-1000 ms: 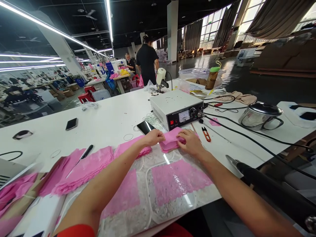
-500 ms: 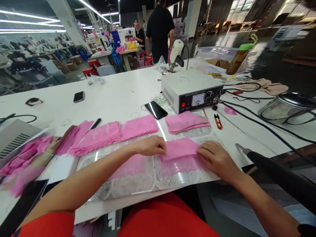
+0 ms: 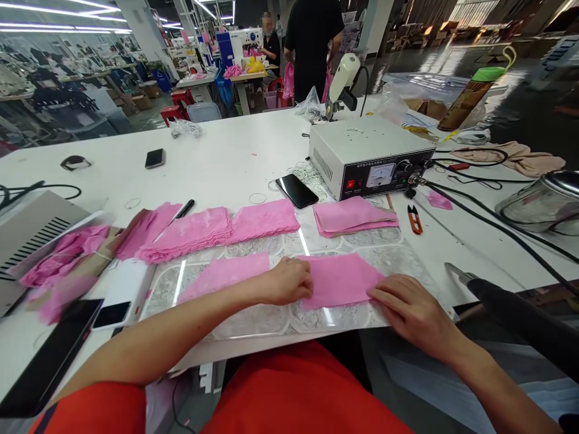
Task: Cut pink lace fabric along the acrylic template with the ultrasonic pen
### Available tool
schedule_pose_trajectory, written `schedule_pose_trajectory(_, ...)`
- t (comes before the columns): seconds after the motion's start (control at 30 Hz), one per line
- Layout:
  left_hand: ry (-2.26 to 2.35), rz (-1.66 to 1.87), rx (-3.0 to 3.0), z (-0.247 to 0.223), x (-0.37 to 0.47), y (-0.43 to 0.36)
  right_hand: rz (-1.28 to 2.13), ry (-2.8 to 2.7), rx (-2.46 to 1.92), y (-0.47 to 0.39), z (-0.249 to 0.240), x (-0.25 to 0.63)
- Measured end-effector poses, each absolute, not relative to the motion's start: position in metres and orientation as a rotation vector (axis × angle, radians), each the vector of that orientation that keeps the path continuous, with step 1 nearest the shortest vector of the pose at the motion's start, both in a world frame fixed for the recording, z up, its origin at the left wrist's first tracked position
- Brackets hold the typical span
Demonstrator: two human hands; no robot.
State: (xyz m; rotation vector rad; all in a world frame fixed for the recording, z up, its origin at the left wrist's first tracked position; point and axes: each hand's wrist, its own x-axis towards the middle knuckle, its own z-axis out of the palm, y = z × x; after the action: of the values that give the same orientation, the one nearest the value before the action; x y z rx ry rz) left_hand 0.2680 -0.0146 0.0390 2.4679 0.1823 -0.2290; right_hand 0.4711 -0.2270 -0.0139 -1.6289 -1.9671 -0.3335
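Note:
A flat pink fabric piece (image 3: 341,280) lies over the clear marbled mat (image 3: 257,319) near the table's front edge. My left hand (image 3: 289,282) is closed on its left edge, fingers curled. At its lower right corner, my right hand (image 3: 414,307) pinches the edge between thumb and fingers. Another pink piece (image 3: 239,268) lies flat on the mat, partly behind my left forearm. Behind these are a layered stack of pink pieces (image 3: 190,234), a second pink stack (image 3: 265,222) and a folded pink bundle (image 3: 353,214).
A metal control box (image 3: 371,157) stands behind, with black cables running right. Near it lie a phone (image 3: 297,190) and orange thread snips (image 3: 414,220). A black-handled tool (image 3: 511,313) juts in at right. Crumpled pink fabric (image 3: 72,256) lies left. A person (image 3: 312,48) stands beyond the table.
The held pink piece has come down towards me and now covers the pink piece that showed below it. Both hands moved with it. The view has shifted slightly.

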Motion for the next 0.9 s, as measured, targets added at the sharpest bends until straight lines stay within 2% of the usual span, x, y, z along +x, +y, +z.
schedule_pose_trajectory(0.2, 0.18, -0.217, 2.456, 0.04, 0.267, -0.013, -0.285, -1.952, -1.634, -0.229, -0.007, 0.469)
schedule_pose_trajectory(0.4, 0.166, -0.203, 2.452, 0.037, 0.268, -0.011, -0.237, -1.962, -1.5, -0.207, 0.01, 0.429)
schedule_pose_trajectory(0.9, 0.195, -0.187, 2.449, 0.04, 0.268, -0.01, -0.123, -1.937, -1.553, -0.177, 0.002, 0.402)
